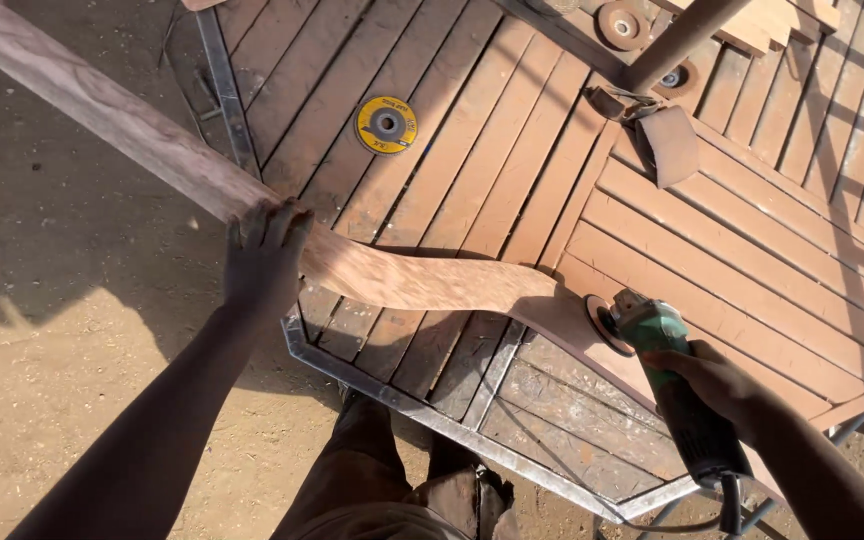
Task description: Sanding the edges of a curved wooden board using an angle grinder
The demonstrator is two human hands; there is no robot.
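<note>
Landmark: the octagonal slatted wooden counter [732, 250] with a grey metal frame is standing on sandy ground [62, 330].
Labelled thing: a round yellow-labelled grinding disc [386, 124] with a dark centre is lying flat on the counter's slats, toward its far left side; the print is too small to tell.
Workpiece: a long curved reddish-brown wooden plank [392, 275] is lying across the counter's near left edge, its far end sticking out past the counter over the ground; the grain is showing pale and wavy, the near end darker.
Left hand [264, 258]: it is pressing palm-down on the plank just outside the counter's left corner, fingers spread wide and flat over the wood.
Right hand [712, 385]: its fingers are wrapping tightly around the body of a green and black angle grinder [674, 385] over the counter's near edge.
Grinder disc: the brown sanding disc [604, 323] is touching the plank's near end.
Other discs: two worn brown discs [622, 24] are lying on the counter's far side, beside a slanting wooden pole [674, 42].
Sandpaper: a curled brown sheet [668, 142] is hanging below that pole.
</note>
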